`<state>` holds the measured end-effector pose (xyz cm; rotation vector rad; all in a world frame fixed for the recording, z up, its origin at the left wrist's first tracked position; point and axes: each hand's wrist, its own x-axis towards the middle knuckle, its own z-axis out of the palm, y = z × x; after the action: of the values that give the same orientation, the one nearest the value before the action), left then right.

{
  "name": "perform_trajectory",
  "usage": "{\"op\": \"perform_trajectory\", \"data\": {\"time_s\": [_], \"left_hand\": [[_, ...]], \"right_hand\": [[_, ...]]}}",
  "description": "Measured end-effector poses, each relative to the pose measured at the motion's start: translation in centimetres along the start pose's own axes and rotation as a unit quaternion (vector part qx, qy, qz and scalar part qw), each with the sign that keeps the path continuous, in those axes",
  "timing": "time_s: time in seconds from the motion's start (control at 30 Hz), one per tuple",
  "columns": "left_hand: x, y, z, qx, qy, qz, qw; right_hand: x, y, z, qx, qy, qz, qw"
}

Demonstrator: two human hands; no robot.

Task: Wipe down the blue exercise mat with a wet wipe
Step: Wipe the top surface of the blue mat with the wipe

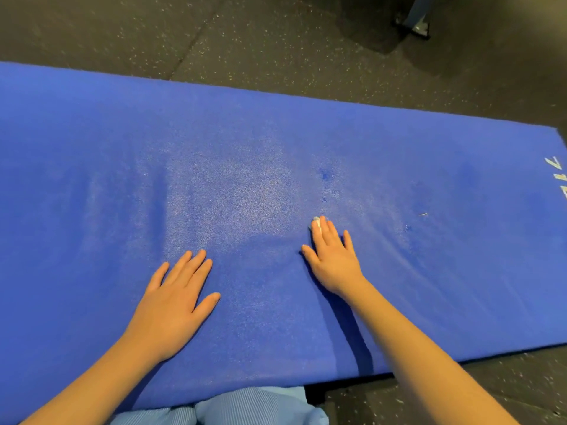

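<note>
The blue exercise mat [306, 142] lies flat across the dark floor and fills most of the view. My left hand [175, 299] rests palm down on its near middle, fingers straight. Further right, my right hand [333, 256] also lies flat on the mat. Under its fingertips it presses a small white wet wipe [317, 223], of which only a crumpled bit shows. The mat's centre looks paler and speckled, with a few darker spots beyond the wipe.
Dark speckled rubber floor [276, 41] surrounds the mat. A metal equipment foot [417, 23] stands at the far right. White lettering [557, 179] marks the mat's right end. My light blue trouser knees [245, 406] sit at the near edge.
</note>
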<state>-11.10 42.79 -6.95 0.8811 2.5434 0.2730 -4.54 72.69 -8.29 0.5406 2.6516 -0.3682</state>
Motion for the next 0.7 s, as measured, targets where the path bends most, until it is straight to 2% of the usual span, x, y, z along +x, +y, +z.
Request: {"op": "perform_trajectory", "data": {"time_s": [0.07,0.13,0.23,0.3,0.37,0.47,0.5,0.53,0.63,0.7], "left_hand": [[-0.1,-0.2,0.2,0.009,0.005,0.008,1.0],[-0.1,-0.3,0.2,0.019,-0.01,0.006,1.0],[-0.1,-0.2,0.2,0.03,-0.014,0.001,0.999],[-0.1,-0.1,0.0,0.037,-0.014,0.003,0.999],[-0.2,-0.1,0.0,0.042,-0.015,0.004,0.999],[-0.2,-0.1,-0.1,0.042,-0.023,0.004,0.999],[0.0,-0.2,0.0,0.042,-0.024,0.009,0.999],[0.2,-0.4,0.0,0.041,-0.025,0.015,0.999],[1.7,-0.8,0.0,0.02,-0.004,0.033,0.999],[3.5,-0.7,-0.5,0.002,0.034,0.03,0.999]], "right_hand": [[2.2,-0.3,-0.3,0.042,0.03,0.074,0.996],[2.9,-2.4,0.1,0.084,0.046,0.076,0.992],[1.4,-4.9,1.0,0.06,0.013,-0.069,0.996],[1.7,-3.9,0.7,0.014,-0.006,-0.127,0.992],[3.4,-2.0,0.0,-0.01,0.016,-0.087,0.996],[5.5,-1.1,-0.4,0.016,0.052,0.046,0.997],[5.5,-1.9,-0.3,0.029,0.054,0.048,0.997],[5.2,-2.9,0.1,0.034,0.047,0.021,0.998],[3.5,-4.7,0.6,0.004,-0.002,-0.137,0.991],[4.3,-3.5,-0.1,-0.034,0.0,-0.175,0.984]]}}
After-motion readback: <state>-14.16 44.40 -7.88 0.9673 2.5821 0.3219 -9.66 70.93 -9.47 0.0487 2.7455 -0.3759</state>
